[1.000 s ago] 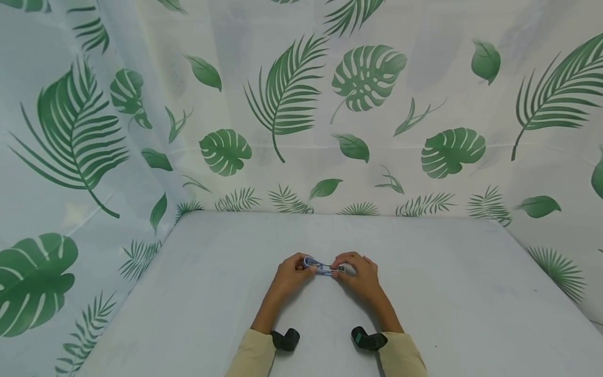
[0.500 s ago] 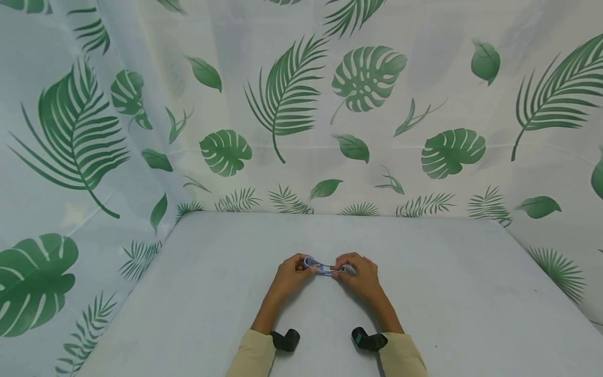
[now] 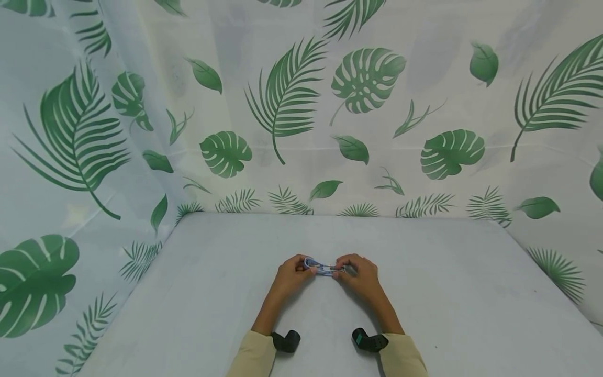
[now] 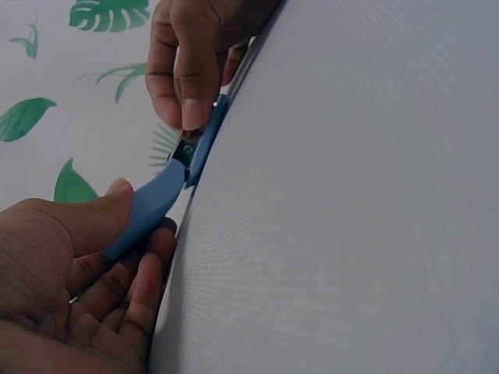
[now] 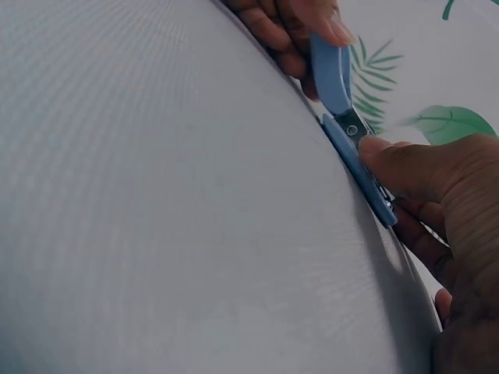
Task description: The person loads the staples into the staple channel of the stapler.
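Note:
Both hands hold one small blue tool (image 3: 324,268) low over the white table, in the middle of the head view. It has a curved blue handle (image 4: 146,209), a riveted metal joint (image 5: 353,128) and a flat blue strip (image 5: 355,165); its exact kind is unclear. My left hand (image 3: 289,275) pinches the curved handle between thumb and fingers. At the opposite end, the thumb and fingers of my right hand (image 3: 361,274) grip the metal part and the strip, partly covering them. In the wrist views, the handle stands at an angle to the strip.
The white table (image 3: 226,293) spreads around the hands. A white curtain (image 3: 301,173) with green leaf prints rises behind it and at both sides. Dark wrist cameras are strapped by both cuffs, the left camera (image 3: 286,341) and the right camera (image 3: 369,340).
Both hands stay in place on the tool. My right fingertips have shifted slightly over its metal end, where a dark part showed more clearly before. The head view has tilted very slightly.

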Available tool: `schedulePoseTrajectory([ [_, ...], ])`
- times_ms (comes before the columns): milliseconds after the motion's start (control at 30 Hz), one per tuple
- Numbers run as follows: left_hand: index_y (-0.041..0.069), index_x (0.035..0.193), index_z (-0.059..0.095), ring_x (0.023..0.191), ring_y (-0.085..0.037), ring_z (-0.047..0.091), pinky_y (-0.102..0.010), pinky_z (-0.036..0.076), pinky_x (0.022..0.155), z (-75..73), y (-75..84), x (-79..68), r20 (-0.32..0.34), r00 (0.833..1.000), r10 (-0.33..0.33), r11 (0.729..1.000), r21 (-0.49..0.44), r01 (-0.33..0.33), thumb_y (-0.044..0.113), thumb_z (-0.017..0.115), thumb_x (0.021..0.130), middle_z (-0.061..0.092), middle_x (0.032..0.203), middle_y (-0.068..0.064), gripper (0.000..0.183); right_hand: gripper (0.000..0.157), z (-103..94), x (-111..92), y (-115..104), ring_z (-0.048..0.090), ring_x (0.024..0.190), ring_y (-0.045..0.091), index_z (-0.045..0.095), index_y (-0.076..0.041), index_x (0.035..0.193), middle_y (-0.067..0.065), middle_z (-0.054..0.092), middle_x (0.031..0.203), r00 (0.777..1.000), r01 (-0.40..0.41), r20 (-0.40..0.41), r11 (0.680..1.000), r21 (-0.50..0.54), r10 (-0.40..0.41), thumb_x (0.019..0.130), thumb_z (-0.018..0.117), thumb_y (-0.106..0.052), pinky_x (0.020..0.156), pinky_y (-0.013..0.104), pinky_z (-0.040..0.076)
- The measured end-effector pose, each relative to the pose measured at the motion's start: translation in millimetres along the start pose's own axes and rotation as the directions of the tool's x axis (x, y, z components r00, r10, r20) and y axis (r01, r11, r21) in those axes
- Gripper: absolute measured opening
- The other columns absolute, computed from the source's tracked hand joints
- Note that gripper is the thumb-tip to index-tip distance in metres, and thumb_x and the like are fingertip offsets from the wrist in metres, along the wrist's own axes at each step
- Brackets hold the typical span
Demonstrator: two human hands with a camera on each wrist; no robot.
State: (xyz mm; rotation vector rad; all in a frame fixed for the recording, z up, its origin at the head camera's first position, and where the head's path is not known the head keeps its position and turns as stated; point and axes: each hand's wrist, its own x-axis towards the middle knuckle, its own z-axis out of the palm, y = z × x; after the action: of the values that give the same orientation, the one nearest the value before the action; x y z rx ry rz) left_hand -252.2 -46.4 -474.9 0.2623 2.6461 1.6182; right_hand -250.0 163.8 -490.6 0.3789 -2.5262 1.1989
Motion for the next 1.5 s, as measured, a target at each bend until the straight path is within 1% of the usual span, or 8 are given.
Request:
schedulePoseTrajectory([
  [133, 0.006, 0.115, 0.067, 0.090, -0.015, 0.061, -0.033, 0.050, 0.080, 1.2, -0.2, -1.4, 0.006, 1.000, 0.002, 1.000, -0.004, -0.002, 0.023, 0.072, 0.089, 0.071, 0.104, -0.009, 0.031, 0.021, -3.0, -2.4, 3.9, 0.063, 0.110, 0.031, 0.069, -0.012, 0.092, 0.006, 0.073, 0.103, 1.000, 0.007, 0.018, 1.000, 0.006, -0.008, 0.076, 0.083, -0.014, 0.108, 0.064, 0.027],
  [233, 0.007, 0.119, 0.066, 0.091, -0.015, 0.061, -0.031, 0.051, 0.080, 0.9, -0.6, -1.6, 0.009, 1.000, 0.010, 1.000, -0.005, -0.010, 0.023, 0.072, 0.089, 0.071, 0.105, -0.009, 0.034, 0.028, -6.6, -4.6, 5.8, 0.062, 0.111, 0.029, 0.069, -0.010, 0.101, 0.006, 0.072, 0.104, 0.999, -0.008, 0.036, 1.000, 0.023, 0.007, 0.077, 0.083, -0.016, 0.106, 0.058, 0.035],
  [467, 0.007, 0.122, 0.065, 0.097, -0.021, 0.065, -0.037, 0.053, 0.084, -2.3, -3.7, -0.4, 0.008, 1.000, 0.026, 0.999, -0.025, -0.026, 0.024, 0.072, 0.089, 0.070, 0.109, -0.012, 0.038, 0.034, -11.3, -7.1, 5.5, 0.058, 0.119, 0.031, 0.068, -0.009, 0.113, 0.008, 0.069, 0.115, 0.997, -0.042, 0.066, 0.999, 0.013, 0.041, 0.083, 0.078, -0.021, 0.104, 0.050, 0.041],
  [767, 0.006, 0.126, 0.063, 0.105, -0.029, 0.065, -0.042, 0.051, 0.092, -13.3, -7.0, -0.6, 0.075, 0.995, 0.073, 0.991, -0.117, -0.064, 0.019, 0.068, 0.092, 0.068, 0.117, -0.018, 0.036, 0.024, -6.7, -5.8, 5.4, 0.060, 0.114, 0.031, 0.072, -0.009, 0.103, 0.008, 0.070, 0.108, 0.996, -0.071, 0.048, 0.997, -0.013, 0.072, 0.082, 0.079, -0.017, 0.101, 0.050, 0.043],
  [1000, 0.004, 0.123, 0.065, 0.103, -0.026, 0.065, -0.034, 0.051, 0.088, -13.7, -7.0, 0.2, 0.083, 0.993, 0.079, 0.980, -0.192, -0.062, 0.014, 0.067, 0.092, 0.068, 0.116, -0.019, 0.032, 0.021, -5.1, -5.9, 0.8, 0.061, 0.109, 0.031, 0.072, -0.008, 0.098, 0.010, 0.071, 0.104, 0.995, -0.101, 0.017, 0.993, -0.057, 0.102, 0.080, 0.080, -0.015, 0.097, 0.049, 0.045],
  [1167, 0.000, 0.120, 0.063, 0.104, -0.026, 0.065, -0.028, 0.051, 0.086, -8.9, -4.3, 1.4, 0.083, 0.992, 0.097, 0.974, -0.215, -0.077, 0.010, 0.065, 0.093, 0.069, 0.115, -0.020, 0.029, 0.020, -5.0, -6.7, 4.4, 0.062, 0.105, 0.029, 0.071, -0.010, 0.095, 0.009, 0.071, 0.102, 0.997, -0.079, -0.012, 0.993, -0.085, 0.079, 0.078, 0.081, -0.017, 0.094, 0.048, 0.046],
  [1367, -0.006, 0.121, 0.049, 0.121, -0.035, 0.059, -0.022, 0.047, 0.087, -3.2, -1.3, 5.7, 0.165, 0.970, 0.177, 0.931, -0.346, -0.111, 0.003, 0.055, 0.097, 0.063, 0.126, -0.025, 0.026, 0.018, -2.7, -6.8, 7.7, 0.063, 0.099, 0.026, 0.071, -0.013, 0.092, 0.005, 0.071, 0.097, 0.999, -0.031, -0.040, 0.996, -0.085, 0.028, 0.078, 0.082, -0.017, 0.089, 0.047, 0.046],
  [1500, -0.004, 0.119, 0.048, 0.116, -0.036, 0.061, -0.020, 0.046, 0.084, 3.5, 1.1, 10.7, 0.171, 0.962, 0.213, 0.928, -0.344, -0.144, 0.002, 0.055, 0.097, 0.065, 0.123, -0.026, 0.024, 0.018, -2.6, -7.0, 5.6, 0.063, 0.099, 0.027, 0.071, -0.013, 0.090, 0.005, 0.072, 0.096, 0.999, -0.021, -0.048, 0.996, -0.087, 0.017, 0.077, 0.082, -0.018, 0.089, 0.048, 0.046],
])
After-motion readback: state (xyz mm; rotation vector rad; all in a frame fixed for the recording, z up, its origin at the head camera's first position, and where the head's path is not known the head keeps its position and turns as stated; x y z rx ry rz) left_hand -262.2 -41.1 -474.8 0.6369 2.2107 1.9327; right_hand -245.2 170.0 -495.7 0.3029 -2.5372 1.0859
